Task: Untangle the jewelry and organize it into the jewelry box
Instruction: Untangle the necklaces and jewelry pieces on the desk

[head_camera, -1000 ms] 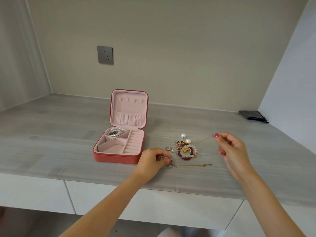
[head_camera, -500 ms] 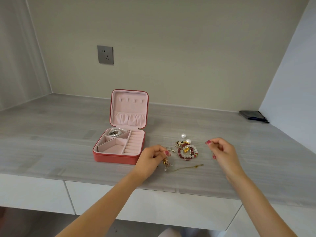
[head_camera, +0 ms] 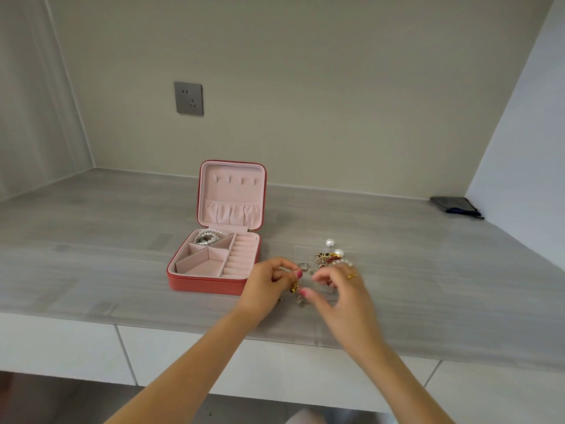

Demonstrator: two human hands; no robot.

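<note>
Both bare forearms reach in from the lower edge and converge toward the middle. The left hand [head_camera: 269,284] is curled, thumb and forefinger pinched together on a small gold piece (what sort cannot be made out). The right hand [head_camera: 342,290] sits just beside it, slightly blurred, back of the hand upward, fingers bent and thumb tip [head_camera: 305,293] angled toward the left fingertips; whether it pinches anything is unclear.

Matt grey countertop [head_camera: 397,301], velvety pink-lined jewelry box [head_camera: 214,264] (grained red shell)
</note>
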